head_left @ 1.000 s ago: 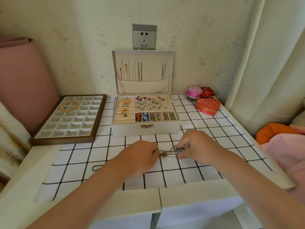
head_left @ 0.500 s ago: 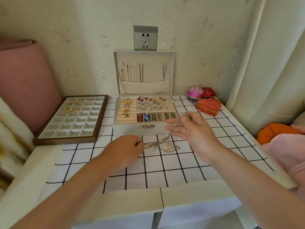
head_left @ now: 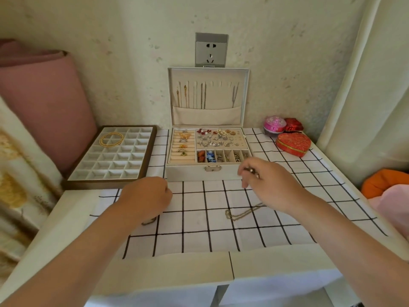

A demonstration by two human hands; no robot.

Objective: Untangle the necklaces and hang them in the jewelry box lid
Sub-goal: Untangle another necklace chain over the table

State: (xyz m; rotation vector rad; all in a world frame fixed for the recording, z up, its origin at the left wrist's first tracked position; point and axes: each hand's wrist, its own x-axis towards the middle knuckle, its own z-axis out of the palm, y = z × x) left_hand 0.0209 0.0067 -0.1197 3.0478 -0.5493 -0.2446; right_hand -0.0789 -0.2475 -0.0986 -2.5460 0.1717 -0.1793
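The right hand (head_left: 271, 185) hovers before the jewelry box (head_left: 208, 151), thumb and forefinger pinching a small metal piece, probably a clasp. The left hand (head_left: 147, 196) rests curled into a loose fist on the checked cloth (head_left: 199, 238). Half a second ago a chain stretched taut between both hands; now a gold necklace (head_left: 240, 212) lies slack beneath the right wrist, and another chain (head_left: 148, 221) peeks out beside the left hand.

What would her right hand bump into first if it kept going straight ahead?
Probably the jewelry box: the right hand points toward its front right corner, near the small divided compartments. Depth is unclear.
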